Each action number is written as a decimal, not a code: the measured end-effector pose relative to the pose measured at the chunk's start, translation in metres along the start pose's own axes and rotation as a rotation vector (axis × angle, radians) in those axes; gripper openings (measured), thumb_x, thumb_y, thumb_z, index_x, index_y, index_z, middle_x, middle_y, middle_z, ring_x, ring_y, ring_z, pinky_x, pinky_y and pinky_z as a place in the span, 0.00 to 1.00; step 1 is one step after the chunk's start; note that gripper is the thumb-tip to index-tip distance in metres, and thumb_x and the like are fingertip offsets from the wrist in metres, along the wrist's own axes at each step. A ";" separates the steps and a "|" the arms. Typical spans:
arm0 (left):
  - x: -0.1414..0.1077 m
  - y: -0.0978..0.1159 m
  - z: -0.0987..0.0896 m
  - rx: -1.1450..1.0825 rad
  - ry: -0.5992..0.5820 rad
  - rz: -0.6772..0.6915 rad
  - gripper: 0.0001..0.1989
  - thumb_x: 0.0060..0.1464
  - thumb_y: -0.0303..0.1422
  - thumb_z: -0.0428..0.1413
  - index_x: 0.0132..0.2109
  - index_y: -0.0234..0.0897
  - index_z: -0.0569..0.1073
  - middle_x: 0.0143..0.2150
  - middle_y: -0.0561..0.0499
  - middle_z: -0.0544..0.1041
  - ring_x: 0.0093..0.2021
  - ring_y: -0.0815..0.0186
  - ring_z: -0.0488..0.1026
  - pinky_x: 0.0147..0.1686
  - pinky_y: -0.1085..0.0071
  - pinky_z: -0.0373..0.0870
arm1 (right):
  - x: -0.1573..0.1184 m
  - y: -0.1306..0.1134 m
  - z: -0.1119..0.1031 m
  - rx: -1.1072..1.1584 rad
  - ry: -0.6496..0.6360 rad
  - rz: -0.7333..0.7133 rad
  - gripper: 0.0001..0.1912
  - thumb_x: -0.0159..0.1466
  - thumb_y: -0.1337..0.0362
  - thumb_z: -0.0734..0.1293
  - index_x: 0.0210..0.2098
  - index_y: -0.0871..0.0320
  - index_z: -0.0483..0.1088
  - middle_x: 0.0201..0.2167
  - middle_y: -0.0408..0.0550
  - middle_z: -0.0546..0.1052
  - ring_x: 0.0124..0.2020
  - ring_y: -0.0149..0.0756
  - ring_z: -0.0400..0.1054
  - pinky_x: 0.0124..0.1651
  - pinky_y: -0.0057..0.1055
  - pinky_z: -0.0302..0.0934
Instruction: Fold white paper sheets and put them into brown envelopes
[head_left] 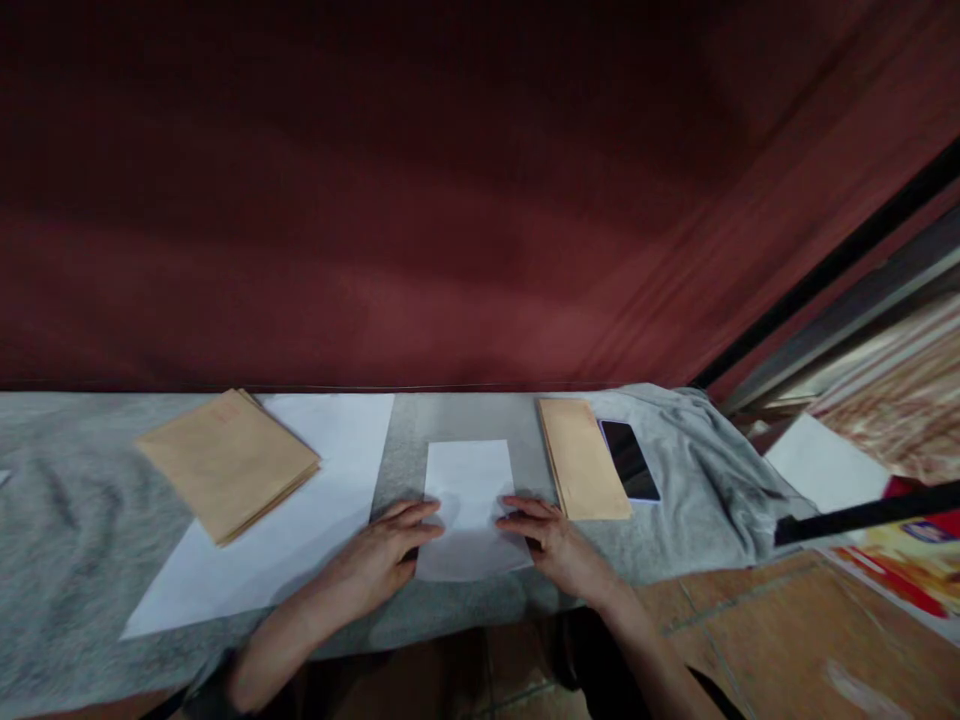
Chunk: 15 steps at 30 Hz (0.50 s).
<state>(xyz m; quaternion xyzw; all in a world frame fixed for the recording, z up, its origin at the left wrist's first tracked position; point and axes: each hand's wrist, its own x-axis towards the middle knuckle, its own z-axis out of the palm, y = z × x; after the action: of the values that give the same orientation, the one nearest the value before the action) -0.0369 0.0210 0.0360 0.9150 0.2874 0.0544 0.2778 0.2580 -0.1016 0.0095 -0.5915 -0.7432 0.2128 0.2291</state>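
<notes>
A white sheet of paper (471, 510) lies on the grey cloth between my hands, its near edge curling up slightly. My left hand (390, 555) holds the sheet's left edge, fingertips resting on top and thumb at the side. On the opposite edge, my right hand (551, 540) has its fingertips on the paper in the same way. A stack of brown envelopes (232, 465) sits at the left, partly over a large white sheet (300, 530). Another stack of brown envelopes (585, 460) is just right of my right hand.
A phone (630, 460) lies beside the right envelopes. Grey cloth (697, 500) covers the narrow surface, bunched at the right. Behind rises a dark red panel (450, 250). Black bars (862, 515) and a white box (829, 465) stand at the right, above a tiled floor (780, 630).
</notes>
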 end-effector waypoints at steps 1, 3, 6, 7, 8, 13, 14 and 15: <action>-0.001 0.000 0.001 -0.011 0.002 -0.001 0.26 0.52 0.20 0.56 0.54 0.48 0.80 0.65 0.51 0.72 0.66 0.58 0.67 0.64 0.59 0.65 | -0.002 -0.001 -0.001 -0.003 -0.008 -0.005 0.28 0.61 0.78 0.66 0.56 0.48 0.75 0.65 0.48 0.70 0.65 0.42 0.64 0.67 0.47 0.59; 0.000 -0.002 0.002 -0.057 0.022 -0.009 0.20 0.56 0.25 0.55 0.51 0.48 0.81 0.63 0.50 0.75 0.65 0.57 0.68 0.64 0.57 0.65 | -0.004 -0.005 -0.004 0.022 -0.016 0.000 0.24 0.64 0.74 0.67 0.57 0.49 0.75 0.65 0.49 0.70 0.65 0.42 0.63 0.67 0.47 0.58; 0.004 -0.005 0.001 -0.163 0.050 -0.037 0.12 0.60 0.34 0.56 0.45 0.46 0.83 0.59 0.49 0.78 0.61 0.56 0.72 0.62 0.57 0.67 | -0.001 -0.011 -0.012 0.100 -0.010 0.017 0.17 0.70 0.64 0.66 0.56 0.48 0.75 0.63 0.48 0.72 0.64 0.42 0.65 0.67 0.45 0.59; 0.006 -0.004 0.001 -0.196 0.067 -0.064 0.12 0.60 0.36 0.56 0.44 0.45 0.84 0.57 0.49 0.79 0.59 0.56 0.74 0.60 0.58 0.68 | 0.001 -0.012 -0.013 0.126 0.002 0.030 0.15 0.71 0.61 0.65 0.55 0.48 0.76 0.61 0.48 0.74 0.63 0.41 0.66 0.66 0.44 0.59; 0.008 -0.003 0.000 -0.225 0.084 -0.100 0.12 0.60 0.38 0.55 0.43 0.44 0.84 0.55 0.48 0.81 0.56 0.56 0.76 0.58 0.60 0.70 | 0.003 -0.014 -0.014 0.148 0.026 0.051 0.15 0.72 0.58 0.64 0.54 0.49 0.77 0.60 0.48 0.75 0.61 0.41 0.68 0.66 0.44 0.60; 0.021 0.009 0.000 -0.322 0.201 -0.333 0.18 0.59 0.43 0.52 0.40 0.39 0.83 0.37 0.47 0.84 0.39 0.57 0.78 0.41 0.67 0.72 | 0.019 -0.017 -0.004 0.207 0.181 0.244 0.18 0.73 0.54 0.60 0.49 0.56 0.77 0.47 0.52 0.81 0.48 0.41 0.75 0.52 0.35 0.67; 0.024 0.011 0.000 -0.336 0.224 -0.361 0.18 0.59 0.43 0.52 0.38 0.39 0.82 0.35 0.48 0.83 0.37 0.58 0.78 0.38 0.68 0.72 | 0.022 -0.017 -0.001 0.197 0.198 0.285 0.18 0.73 0.55 0.60 0.48 0.57 0.77 0.44 0.51 0.81 0.44 0.40 0.76 0.48 0.32 0.67; 0.026 0.012 0.000 -0.343 0.247 -0.384 0.17 0.58 0.43 0.52 0.37 0.39 0.82 0.33 0.49 0.83 0.36 0.58 0.77 0.36 0.69 0.71 | 0.026 -0.017 0.001 0.173 0.211 0.323 0.17 0.73 0.55 0.60 0.47 0.58 0.77 0.42 0.51 0.82 0.41 0.39 0.76 0.44 0.30 0.67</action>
<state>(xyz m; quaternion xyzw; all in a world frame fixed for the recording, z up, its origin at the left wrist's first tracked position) -0.0091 0.0275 0.0403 0.7700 0.4735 0.1598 0.3968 0.2390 -0.0799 0.0211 -0.6999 -0.5898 0.2467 0.3185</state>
